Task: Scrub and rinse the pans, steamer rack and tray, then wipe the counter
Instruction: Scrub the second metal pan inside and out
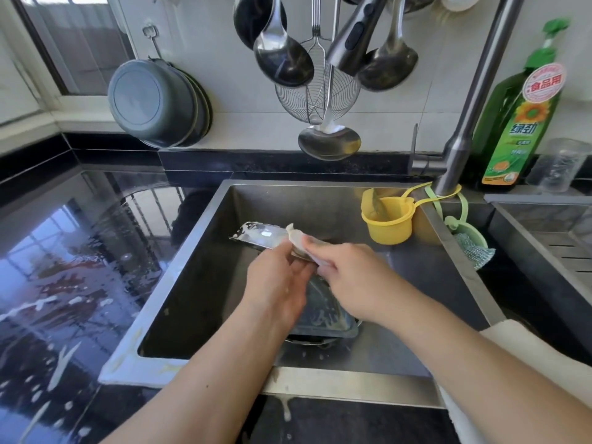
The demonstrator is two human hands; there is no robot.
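Observation:
Over the steel sink my left hand grips the near end of a flat, soapy metal tray that tilts up toward the back left. My right hand holds a pale cloth and presses it against the tray's upper edge. Below both hands a dark rectangular pan with suds lies in the sink bottom, partly hidden by my wrists.
Foam streaks cover the black counter on the left. A yellow strainer cup and a green scrubber hang at the faucet. Green detergent bottle stands back right. Ladles and grey basins hang on the wall.

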